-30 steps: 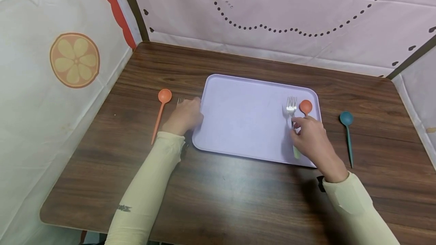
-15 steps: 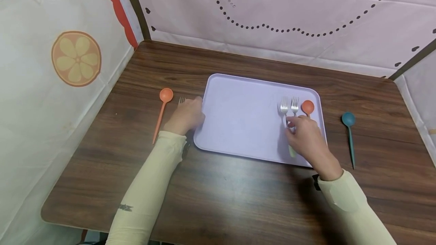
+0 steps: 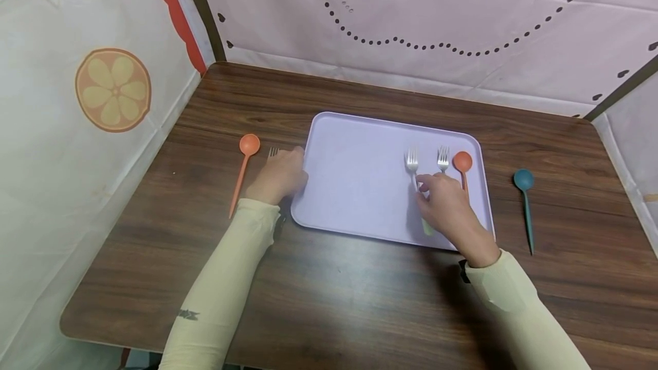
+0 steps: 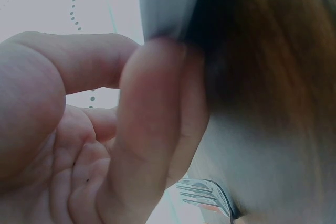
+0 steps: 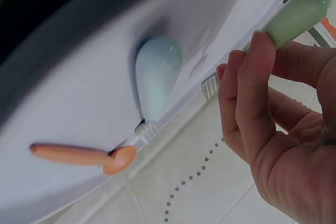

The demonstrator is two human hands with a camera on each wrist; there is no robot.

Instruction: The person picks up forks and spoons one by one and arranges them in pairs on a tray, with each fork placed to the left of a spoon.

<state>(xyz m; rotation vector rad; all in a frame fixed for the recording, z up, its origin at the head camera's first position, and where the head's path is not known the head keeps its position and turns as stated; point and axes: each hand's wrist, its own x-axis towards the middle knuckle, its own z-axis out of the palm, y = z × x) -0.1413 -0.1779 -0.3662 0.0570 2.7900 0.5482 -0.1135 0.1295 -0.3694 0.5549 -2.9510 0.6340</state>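
Green-handled fork (image 3: 412,160) shifted left over tray (image 3: 360,181), away from second fork (image 3: 443,157); gap wider, setting-down seems still due. My right grip (image 3: 446,201) pinches it; left grip (image 3: 280,176) pinches tray's left edge.

Soft, even light fills the head view, mostly sharp, with pale glare on the bench (image 3: 334,296) just below the tray (image 3: 354,181). A diffuse shadow lies beside the right sleeve (image 3: 519,307). The left wrist view is hazy: the backdrop (image 4: 31,9) washes out, near-black shadow hugs the tray's edge, and the bench blurs. In the right wrist view, a dark, unfocused band (image 5: 58,30) crosses the upper left corner.
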